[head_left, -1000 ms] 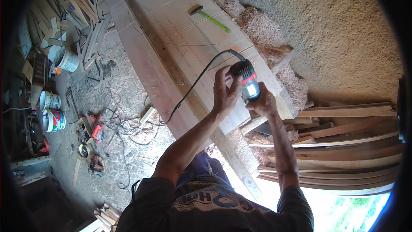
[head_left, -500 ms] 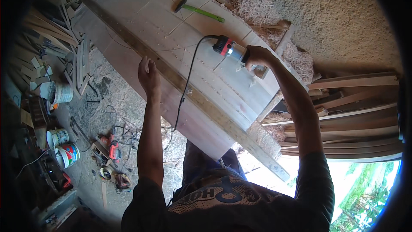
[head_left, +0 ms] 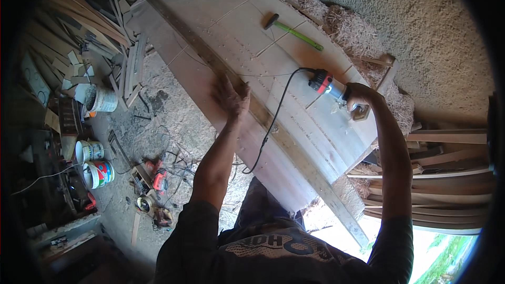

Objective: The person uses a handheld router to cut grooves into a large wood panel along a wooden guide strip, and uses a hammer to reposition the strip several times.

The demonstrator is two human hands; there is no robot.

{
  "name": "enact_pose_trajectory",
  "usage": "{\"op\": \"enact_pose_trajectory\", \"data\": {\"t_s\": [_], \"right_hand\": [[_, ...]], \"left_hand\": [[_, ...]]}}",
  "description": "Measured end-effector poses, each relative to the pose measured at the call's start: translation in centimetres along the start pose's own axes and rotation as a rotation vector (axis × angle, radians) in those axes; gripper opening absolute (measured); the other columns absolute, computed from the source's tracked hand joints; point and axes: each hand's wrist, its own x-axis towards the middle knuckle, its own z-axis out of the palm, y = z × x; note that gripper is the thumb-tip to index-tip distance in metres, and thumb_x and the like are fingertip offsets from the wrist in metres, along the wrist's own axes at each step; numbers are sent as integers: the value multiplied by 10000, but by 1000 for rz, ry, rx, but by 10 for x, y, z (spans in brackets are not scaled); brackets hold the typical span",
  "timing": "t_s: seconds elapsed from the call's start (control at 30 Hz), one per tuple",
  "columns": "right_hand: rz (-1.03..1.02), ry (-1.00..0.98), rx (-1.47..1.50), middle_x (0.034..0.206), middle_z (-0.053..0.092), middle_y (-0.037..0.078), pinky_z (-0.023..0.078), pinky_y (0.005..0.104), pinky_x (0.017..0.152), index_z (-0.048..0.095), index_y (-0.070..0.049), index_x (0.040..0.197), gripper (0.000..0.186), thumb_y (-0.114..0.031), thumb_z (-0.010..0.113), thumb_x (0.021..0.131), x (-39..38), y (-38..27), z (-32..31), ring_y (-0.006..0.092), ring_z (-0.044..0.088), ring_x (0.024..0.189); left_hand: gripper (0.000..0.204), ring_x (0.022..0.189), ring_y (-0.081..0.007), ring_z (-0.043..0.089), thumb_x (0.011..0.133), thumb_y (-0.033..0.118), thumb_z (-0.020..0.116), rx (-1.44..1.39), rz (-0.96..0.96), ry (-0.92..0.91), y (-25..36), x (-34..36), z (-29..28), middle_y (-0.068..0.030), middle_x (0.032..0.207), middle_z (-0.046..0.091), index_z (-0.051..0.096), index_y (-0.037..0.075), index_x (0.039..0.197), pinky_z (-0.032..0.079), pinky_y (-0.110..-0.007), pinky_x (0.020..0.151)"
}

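While the right hand (head_left: 359, 96) is wrapped around the body of a corded power tool (head_left: 330, 87), the left hand (head_left: 230, 96) lies flat with fingers spread on a long wooden batten (head_left: 294, 150), gripping nothing. The tool has a grey body with a red band and sits on the wide panel of joined planks (head_left: 221, 5) that serves as the counter, near the panel's right edge. Its long axis runs from upper left to lower right: the cord end points up and left toward the middle of the panel, the working end points down and right under the hand, where a small wooden block (head_left: 362, 112) lies just beside the fingers. A black power cord (head_left: 273, 121) leaves the tool's rear, curves across the planks, crosses the batten and hangs off the near edge.

The batten runs diagonally along the panel's near side, from upper left to lower right. Farther up the panel lies a hammer with a green handle (head_left: 292, 33), its head to the left, well apart from both hands. Wood shavings (head_left: 347, 26) are heaped along the panel's far edge against a rough wall. To the right, curved boards (head_left: 447, 179) are stacked. On the floor to the left stand paint buckets (head_left: 97, 171), a red power tool (head_left: 159, 179) among cables, and scrap timber (head_left: 94, 37).
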Motion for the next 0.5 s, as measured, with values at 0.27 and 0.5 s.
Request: {"op": "enact_pose_trajectory", "data": {"t_s": [0.27, 0.5], "right_hand": [[-81, 790, -247, 1438, 558, 111, 316, 566, 1151, 451, -159, 1501, 860, -152, 695, 676, -69, -23, 51, 301, 499, 1360], [-36, 842, 309, 1163, 632, 212, 510, 468, 931, 618, -30, 1162, 443, -282, 778, 834, -188, -35, 242, 376, 626, 1093]], "left_hand": [[1027, 1507, -446, 213, 821, 663, 656, 61, 73, 74, 7, 10, 5, -210, 1631, 280, 249, 158, 1617, 116, -677, 1197], [1019, 1544, -405, 169, 839, 726, 583, 138, 80, 89, -17, 16, 12, -193, 1658, 256, 281, 132, 1610, 117, -647, 1208]]}}
